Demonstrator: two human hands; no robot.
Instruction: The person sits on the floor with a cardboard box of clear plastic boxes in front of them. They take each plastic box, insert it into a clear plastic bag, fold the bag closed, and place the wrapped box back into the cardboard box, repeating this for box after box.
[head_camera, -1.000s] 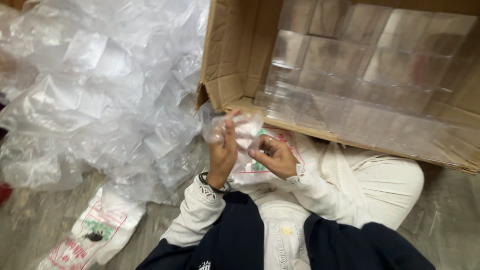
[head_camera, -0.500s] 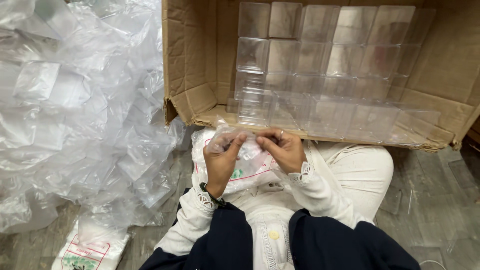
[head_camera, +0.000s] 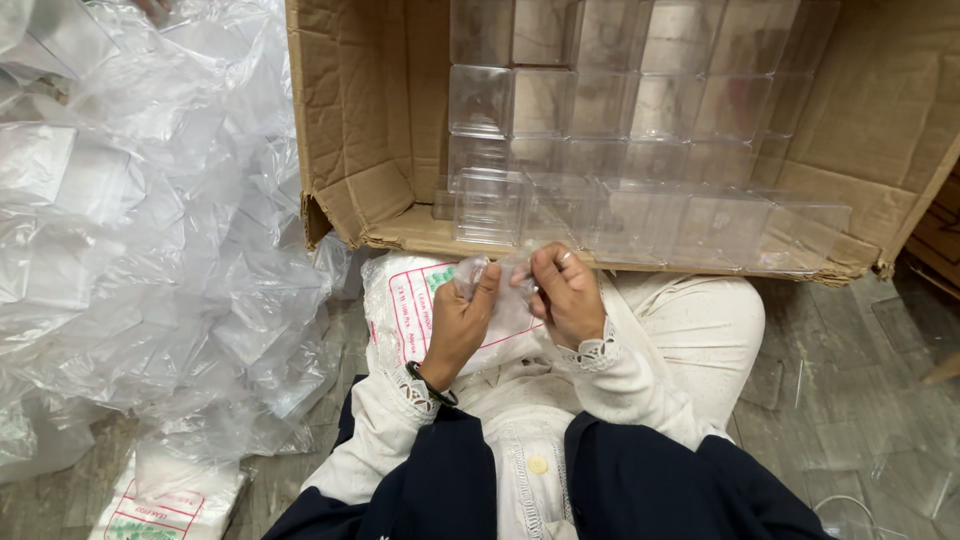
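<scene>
Grey floor boards (head_camera: 850, 400) run under a seated person, with a big cardboard box (head_camera: 360, 120) tipped on its side just ahead so the stacked clear plastic boxes (head_camera: 600, 110) face the lap within easy reach. Left hand (head_camera: 458, 325) and right hand (head_camera: 562, 295) meet close together, fingers curled and pinched on a small clear plastic piece (head_camera: 500, 275) held up between them, above a printed bag (head_camera: 405, 305) lying across the knees. A heap of loose plastic bags (head_camera: 150, 220) lies at the left, clear of the hands
</scene>
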